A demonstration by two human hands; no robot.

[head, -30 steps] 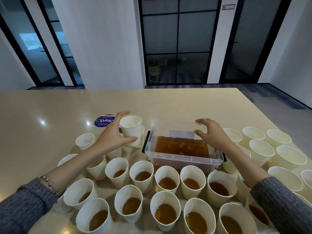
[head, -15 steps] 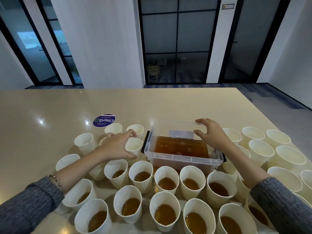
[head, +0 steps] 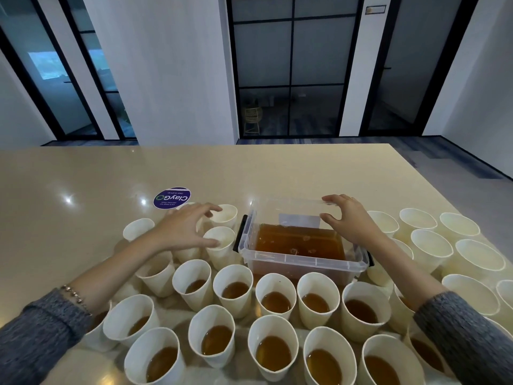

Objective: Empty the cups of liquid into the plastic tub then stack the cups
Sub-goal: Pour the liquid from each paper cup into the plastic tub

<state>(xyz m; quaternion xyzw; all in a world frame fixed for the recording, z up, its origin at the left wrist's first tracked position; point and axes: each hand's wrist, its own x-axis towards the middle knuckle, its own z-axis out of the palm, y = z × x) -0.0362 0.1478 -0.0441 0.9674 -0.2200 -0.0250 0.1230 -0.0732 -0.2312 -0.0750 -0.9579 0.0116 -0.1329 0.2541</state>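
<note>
Since the earlier frame my left hand [head: 186,232] set down an emptied cup [head: 220,240], fingers now spread above it. Right hand [head: 348,222] grips the plastic tub [head: 302,263] rim. Two rows of full cups [head: 274,301] remain; none stacked.

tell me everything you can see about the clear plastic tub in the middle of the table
The plastic tub is a clear, rectangular, lidless box with a thick rim and black side latches. It stands upright on the beige table, roughly half full of amber-brown liquid with a few bubbles on top. A pale label shows on its far wall. The right hand grips the far right rim. Paper cups crowd its front and both sides; the left hand hovers over empty cups beside it, not touching the tub.
</note>
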